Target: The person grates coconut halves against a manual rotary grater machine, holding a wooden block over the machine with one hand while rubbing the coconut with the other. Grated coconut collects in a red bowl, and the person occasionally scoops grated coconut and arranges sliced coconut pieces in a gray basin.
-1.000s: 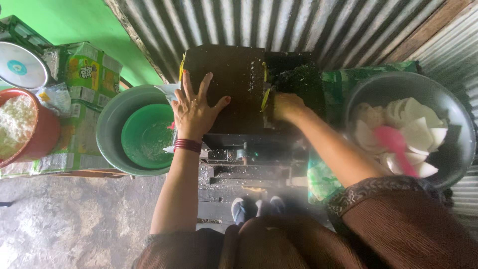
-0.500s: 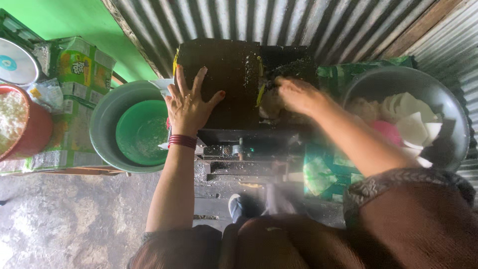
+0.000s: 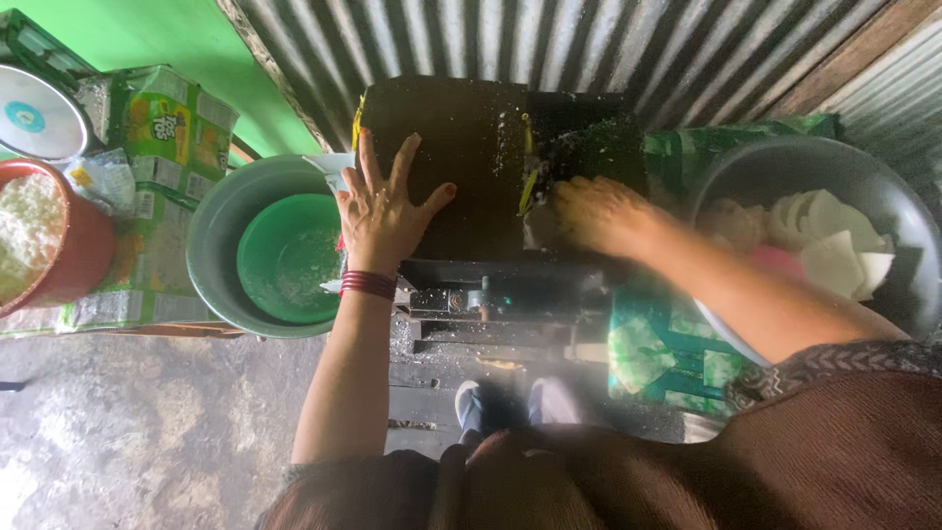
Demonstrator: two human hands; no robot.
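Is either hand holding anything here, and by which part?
The left hand holds nothing: it lies flat, fingers spread, on the dark machine cover. The right hand is blurred at the machine's opening; whether it grips anything cannot be told.

small backyard food workshop, corrugated metal walls (image 3: 608, 39), dark machine (image 3: 461, 147), basins (image 3: 211, 245), rough concrete floor (image 3: 128, 422)

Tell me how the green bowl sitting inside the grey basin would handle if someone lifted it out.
The green bowl looks like thin plastic, so probably light and a little flexible. Its inside seems wet or speckled, so it may be slippery. It sits loose within the grey basin, beside the left hand, so it should lift freely.
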